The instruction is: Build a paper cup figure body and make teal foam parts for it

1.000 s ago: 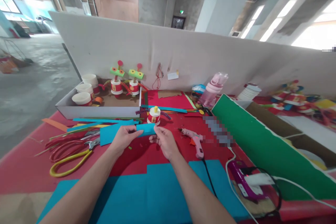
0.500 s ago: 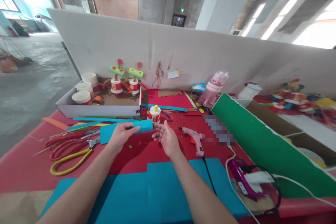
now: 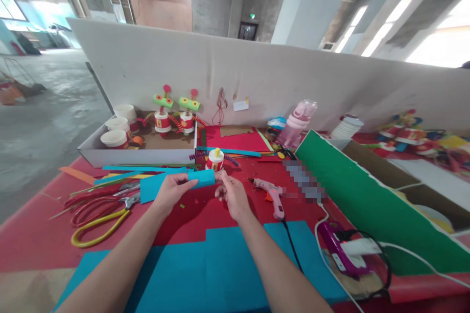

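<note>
A blue paper tube (image 3: 203, 177) lies sideways between my hands above the red table. My left hand (image 3: 172, 191) pinches its left part between thumb and fingers. At the tube's right end is my right hand (image 3: 234, 196), one finger reaching to or into the opening, the thumb near it and the other fingers curled. Just behind the tube stands a paper cup figure (image 3: 215, 159) with a yellow top and dark coiled arms. To the right, a pink glue gun (image 3: 270, 193) rests on the table. A flat blue sheet (image 3: 150, 189) is partly behind my left hand.
Scissors with yellow-and-red handles (image 3: 97, 232) lie at the left. Behind is a white box (image 3: 137, 157) with cups and two finished figures. Large blue sheets (image 3: 205, 274) cover the front. A green-sided box (image 3: 352, 210) and purple power strip (image 3: 345, 252) stand right.
My right hand's spread fingers have curled in, with the thumb drawn toward the tube's right end. My left hand keeps its hold on the tube almost in place.
</note>
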Demonstrator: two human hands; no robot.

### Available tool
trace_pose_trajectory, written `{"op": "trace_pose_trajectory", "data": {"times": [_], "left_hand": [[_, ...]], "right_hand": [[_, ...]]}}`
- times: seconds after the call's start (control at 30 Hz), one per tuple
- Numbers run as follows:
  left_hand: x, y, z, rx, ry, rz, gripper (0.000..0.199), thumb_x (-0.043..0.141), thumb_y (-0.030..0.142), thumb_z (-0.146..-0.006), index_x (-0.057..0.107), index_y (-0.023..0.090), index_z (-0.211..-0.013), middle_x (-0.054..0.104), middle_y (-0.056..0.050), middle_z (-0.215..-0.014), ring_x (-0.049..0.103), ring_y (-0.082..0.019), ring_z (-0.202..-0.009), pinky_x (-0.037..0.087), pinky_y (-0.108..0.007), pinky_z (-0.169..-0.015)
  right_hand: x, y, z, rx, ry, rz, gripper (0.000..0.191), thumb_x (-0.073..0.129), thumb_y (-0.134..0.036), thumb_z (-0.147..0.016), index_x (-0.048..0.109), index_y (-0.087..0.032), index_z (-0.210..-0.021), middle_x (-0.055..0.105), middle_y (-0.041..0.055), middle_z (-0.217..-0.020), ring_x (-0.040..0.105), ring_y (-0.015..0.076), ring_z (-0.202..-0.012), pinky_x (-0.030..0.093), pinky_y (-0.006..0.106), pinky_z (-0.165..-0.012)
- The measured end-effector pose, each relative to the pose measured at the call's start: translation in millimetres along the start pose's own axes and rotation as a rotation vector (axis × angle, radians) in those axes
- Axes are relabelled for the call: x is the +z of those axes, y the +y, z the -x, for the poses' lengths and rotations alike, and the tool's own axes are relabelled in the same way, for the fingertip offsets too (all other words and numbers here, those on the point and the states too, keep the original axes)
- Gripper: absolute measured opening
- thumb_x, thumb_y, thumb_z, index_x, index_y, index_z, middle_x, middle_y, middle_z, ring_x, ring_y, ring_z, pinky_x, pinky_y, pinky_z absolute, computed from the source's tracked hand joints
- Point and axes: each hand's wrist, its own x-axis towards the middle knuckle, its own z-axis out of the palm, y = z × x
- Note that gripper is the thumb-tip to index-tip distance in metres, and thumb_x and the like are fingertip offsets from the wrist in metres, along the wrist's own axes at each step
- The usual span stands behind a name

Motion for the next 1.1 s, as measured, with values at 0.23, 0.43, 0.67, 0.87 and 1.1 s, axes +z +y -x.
{"op": "trace_pose_trajectory", "data": {"times": [0.23, 0.43, 0.67, 0.87, 1.1], "left_hand": [[8.7, -1, 2, 0.04, -0.012, -0.107, 0.04, 0.072, 0.047, -0.068, 0.053, 0.016, -0.053, 0.041, 0.005, -0.051, 0.034, -0.008, -0.05, 0.026, -0.022, -0.048], [11.1, -1, 4, 0.015, -0.046, -0.122, 0.038, 0.072, 0.048, -0.069, 0.058, 0.015, -0.058, 0.044, 0.004, -0.052, 0.035, -0.007, -0.049, 0.027, -0.022, -0.047], [10.2, -2, 3, -0.059, -0.029, 0.005, 0.043, 0.073, 0.052, -0.068, 0.056, 0.014, -0.054, 0.045, 0.004, -0.05, 0.036, -0.007, -0.047, 0.025, -0.021, -0.045], [14.2, -4, 5, -0.144, -0.022, 0.015, 0.04, 0.079, 0.051, -0.061, 0.068, 0.013, -0.069, 0.049, 0.004, -0.049, 0.035, -0.006, -0.042, 0.022, -0.021, -0.041], [15.9, -4, 4, -0.064, 0.045, 0.021, 0.037, 0.08, 0.044, -0.06, 0.058, 0.015, -0.057, 0.051, 0.005, -0.05, 0.042, -0.008, -0.046, 0.03, -0.021, -0.044]], "right_hand": [[5, -2, 8, 0.102, -0.132, 0.139, 0.04, 0.073, -0.055, -0.069, 0.063, -0.017, -0.074, 0.05, -0.0066, -0.043, 0.036, 0.0053, -0.037, 0.022, 0.019, -0.037], [3, 0, 7, 0.122, -0.108, 0.121, 0.038, 0.077, -0.05, -0.064, 0.063, -0.016, -0.071, 0.049, -0.0074, -0.043, 0.032, 0.0043, -0.037, 0.02, 0.02, -0.039], [4, 0, 6, 0.038, -0.036, 0.176, 0.035, 0.077, -0.048, -0.063, 0.064, -0.016, -0.066, 0.049, -0.0061, -0.043, 0.034, 0.0055, -0.04, 0.022, 0.022, -0.042], [7, 0, 8, 0.02, -0.069, 0.161, 0.034, 0.077, -0.047, -0.064, 0.064, -0.016, -0.068, 0.052, -0.0048, -0.045, 0.04, 0.0069, -0.042, 0.029, 0.021, -0.044], [2, 1, 4, 0.047, -0.098, 0.096, 0.036, 0.077, -0.05, -0.063, 0.063, -0.018, -0.068, 0.057, -0.0032, -0.05, 0.047, 0.0083, -0.045, 0.036, 0.02, -0.047]]}}
